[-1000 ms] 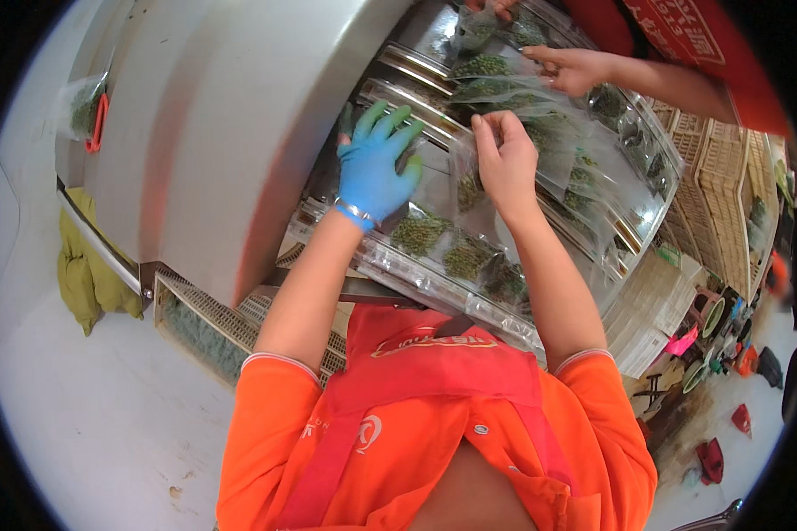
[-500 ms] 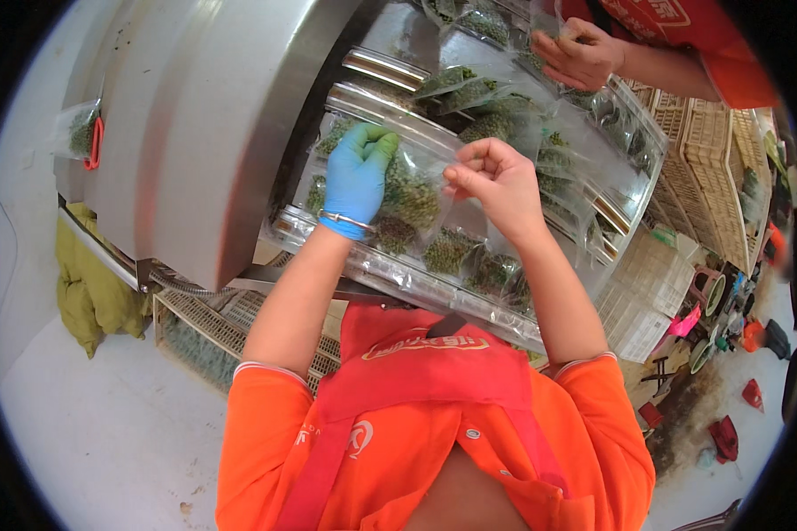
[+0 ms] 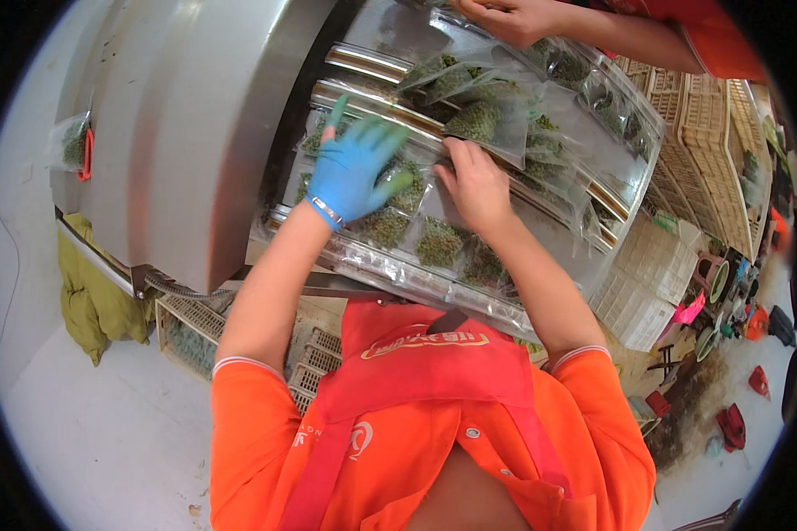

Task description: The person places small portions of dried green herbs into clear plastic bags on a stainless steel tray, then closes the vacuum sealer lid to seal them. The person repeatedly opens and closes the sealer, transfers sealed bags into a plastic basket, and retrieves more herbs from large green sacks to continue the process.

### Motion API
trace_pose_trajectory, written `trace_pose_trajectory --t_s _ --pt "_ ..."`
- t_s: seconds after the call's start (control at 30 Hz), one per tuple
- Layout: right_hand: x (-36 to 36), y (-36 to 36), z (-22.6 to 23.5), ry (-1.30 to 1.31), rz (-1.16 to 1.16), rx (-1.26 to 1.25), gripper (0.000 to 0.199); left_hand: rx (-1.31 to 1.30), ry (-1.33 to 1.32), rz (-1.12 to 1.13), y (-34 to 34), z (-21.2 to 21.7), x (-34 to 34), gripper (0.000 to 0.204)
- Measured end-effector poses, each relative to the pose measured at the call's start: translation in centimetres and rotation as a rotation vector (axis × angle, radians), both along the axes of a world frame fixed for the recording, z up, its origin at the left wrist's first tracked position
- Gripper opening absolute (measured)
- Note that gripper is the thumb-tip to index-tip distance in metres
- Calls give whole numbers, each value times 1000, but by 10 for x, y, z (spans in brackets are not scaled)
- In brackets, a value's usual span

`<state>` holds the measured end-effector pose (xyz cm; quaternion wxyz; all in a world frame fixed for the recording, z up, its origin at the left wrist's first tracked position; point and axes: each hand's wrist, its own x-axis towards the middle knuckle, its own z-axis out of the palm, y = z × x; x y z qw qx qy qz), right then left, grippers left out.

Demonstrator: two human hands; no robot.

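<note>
My left hand (image 3: 354,173), in a blue glove with green-stained fingers, lies spread over a clear plastic bag of small green berries (image 3: 407,196). My bare right hand (image 3: 480,186) rests at the upper right of that bag, beside a long metal bar (image 3: 376,104). Its fingers bend downward, with the thumb apart from them. Similar bags, among them one bag (image 3: 438,242) below my right hand, line the near side of the metal machine bed (image 3: 553,246). Past the bar lies another filled bag (image 3: 478,119). My palm hides part of the bag under it.
A co-worker's hand (image 3: 515,19) reaches over the far side. The big steel lid (image 3: 195,133) stands at left. Stacked beige crates (image 3: 704,150) are at right, and another crate (image 3: 190,334) sits below the bed. Red-handled scissors (image 3: 86,155) hang on the left.
Both hands have come down onto the bed from the bag they held. The left hand's fingers have spread out, and the right has let go of its pinch. The co-worker's hand moved left and farther away.
</note>
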<state>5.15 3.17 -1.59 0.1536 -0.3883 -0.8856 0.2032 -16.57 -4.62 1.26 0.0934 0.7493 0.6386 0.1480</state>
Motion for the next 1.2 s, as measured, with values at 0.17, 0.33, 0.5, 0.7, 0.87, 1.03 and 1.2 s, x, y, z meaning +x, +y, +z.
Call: trace_pose_trajectory --t_s 0.17,0.33,0.5,0.7,0.87,1.03,1.2 --pt "24 22 -5 -63 116 228 28 -180 184 -217 -14 5 -4 74" --pt "26 25 -2 -15 90 217 24 -180 185 -118 -9 -3 5 69" --pt "29 5 12 289 -237 -156 29 -11 137 -39 -5 -22 8 64" --pt "6 21 34 760 -768 -929 35 -208 155 -138 3 -7 -3 69" --pt "43 6 24 597 -488 -539 17 -107 -155 4 0 12 17 59" --pt "91 -6 63 253 -26 -182 15 2 -759 94 9 30 75 52" --pt "105 -19 55 297 -249 -477 25 -186 -1073 78 20 -16 104 34"
